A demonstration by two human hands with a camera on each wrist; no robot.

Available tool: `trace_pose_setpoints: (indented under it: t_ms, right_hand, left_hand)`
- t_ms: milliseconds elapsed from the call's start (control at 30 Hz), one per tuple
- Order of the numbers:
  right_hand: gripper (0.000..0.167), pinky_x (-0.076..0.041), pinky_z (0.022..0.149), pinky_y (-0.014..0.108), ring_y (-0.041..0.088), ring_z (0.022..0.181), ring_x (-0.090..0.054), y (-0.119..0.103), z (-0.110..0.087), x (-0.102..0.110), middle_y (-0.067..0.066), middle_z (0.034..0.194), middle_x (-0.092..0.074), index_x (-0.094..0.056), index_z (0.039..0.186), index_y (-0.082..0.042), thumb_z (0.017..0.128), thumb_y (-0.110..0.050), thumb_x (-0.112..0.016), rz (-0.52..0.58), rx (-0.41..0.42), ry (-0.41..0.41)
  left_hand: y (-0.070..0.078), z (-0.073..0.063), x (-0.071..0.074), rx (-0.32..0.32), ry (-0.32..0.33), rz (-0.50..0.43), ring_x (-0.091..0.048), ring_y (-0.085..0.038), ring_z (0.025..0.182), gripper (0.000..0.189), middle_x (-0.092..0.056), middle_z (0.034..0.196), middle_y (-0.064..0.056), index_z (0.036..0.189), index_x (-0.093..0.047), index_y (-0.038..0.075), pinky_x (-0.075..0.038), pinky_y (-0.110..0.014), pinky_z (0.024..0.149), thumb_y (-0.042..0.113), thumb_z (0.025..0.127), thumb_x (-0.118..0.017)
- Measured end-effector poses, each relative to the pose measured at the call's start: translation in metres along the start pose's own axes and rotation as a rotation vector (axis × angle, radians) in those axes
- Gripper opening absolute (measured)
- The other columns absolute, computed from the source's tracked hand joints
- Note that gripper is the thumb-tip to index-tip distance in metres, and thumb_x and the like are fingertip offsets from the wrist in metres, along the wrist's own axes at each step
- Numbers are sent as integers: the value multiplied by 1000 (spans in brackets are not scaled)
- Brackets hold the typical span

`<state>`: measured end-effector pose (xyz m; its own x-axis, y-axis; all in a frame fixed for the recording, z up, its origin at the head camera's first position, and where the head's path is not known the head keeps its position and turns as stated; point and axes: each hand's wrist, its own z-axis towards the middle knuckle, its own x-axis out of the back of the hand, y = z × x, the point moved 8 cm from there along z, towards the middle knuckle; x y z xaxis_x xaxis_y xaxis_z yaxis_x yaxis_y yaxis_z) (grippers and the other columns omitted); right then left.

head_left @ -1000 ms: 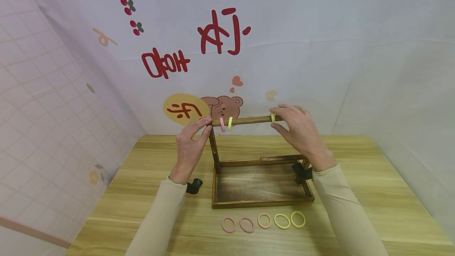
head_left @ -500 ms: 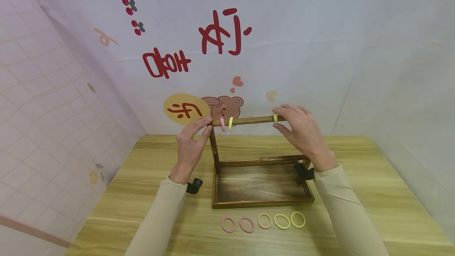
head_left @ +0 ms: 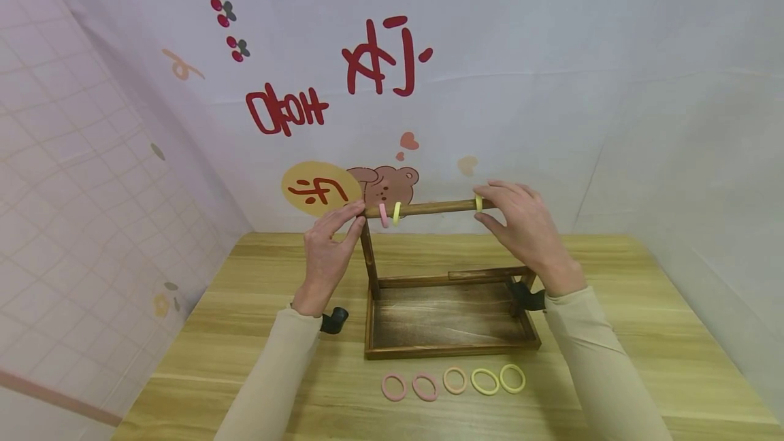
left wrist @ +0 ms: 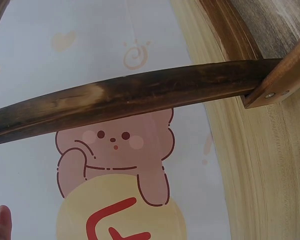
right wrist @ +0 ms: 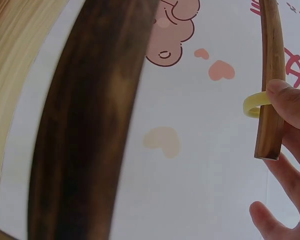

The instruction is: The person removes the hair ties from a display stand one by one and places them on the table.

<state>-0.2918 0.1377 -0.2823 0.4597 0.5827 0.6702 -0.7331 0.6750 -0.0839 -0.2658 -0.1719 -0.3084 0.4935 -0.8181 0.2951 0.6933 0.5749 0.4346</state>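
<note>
A brown wooden rack has an upper bar [head_left: 429, 208] held up by a post at its left; the bar's right end is free in the right wrist view. My left hand [head_left: 329, 250] pinches the bar's left end at the post top. My right hand [head_left: 517, 226] pinches a yellow ring [right wrist: 255, 104] between thumb and fingers, and the ring encircles the bar near its free end. At the bar's left part hang a pink ring [head_left: 383, 215] and another yellow ring [head_left: 397, 213]. The left wrist view shows mainly the post [left wrist: 125, 97], with one fingertip at lower left.
The rack's tray base [head_left: 450, 351] stands on a wooden table [head_left: 294, 407]. A shorter, lower bar [head_left: 486, 273] extends from its right post. In front lie several rings: pink [head_left: 395, 386], orange [head_left: 455, 380] and yellow [head_left: 512, 378]. A printed white backdrop [head_left: 520, 107] rises behind.
My right hand has slid the yellow ring a little rightward along the upper bar, toward its free end. My left hand and the two rings at the left have stayed in place.
</note>
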Motion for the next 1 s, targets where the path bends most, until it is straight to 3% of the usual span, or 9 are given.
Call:
trace_pose_setpoints:
  t_ms: [300, 700, 1000]
  right_hand:
    - [49, -41, 107, 60, 38, 127, -59, 5, -2, 1, 16, 125, -72, -68, 130, -1, 85, -6, -86, -1, -38, -21]
    - [50, -41, 107, 61, 39, 127, -59, 12, -8, 4, 16, 113, -74, -67, 130, -1, 84, -6, -86, 3, -43, -10]
    - [50, -43, 106, 62, 40, 125, -60, 16, -11, 8, 19, 123, -72, -67, 130, 0, 84, -6, -86, -17, -55, -6]
  left_hand:
    - [1, 0, 1, -17, 14, 1, -73, -30, 108, 25, -76, 118, -11, 117, -79, 3, -55, -48, 95, 6, 92, -79]
    - [-1, -1, -1, -7, 22, -14, -73, -31, 108, 27, -76, 118, -11, 117, -79, 4, -55, -50, 95, 4, 90, -80]
    - [1, 0, 0, -19, 26, -9, -73, -31, 108, 25, -76, 117, -11, 117, -79, 4, -55, -49, 95, 4, 91, -79]
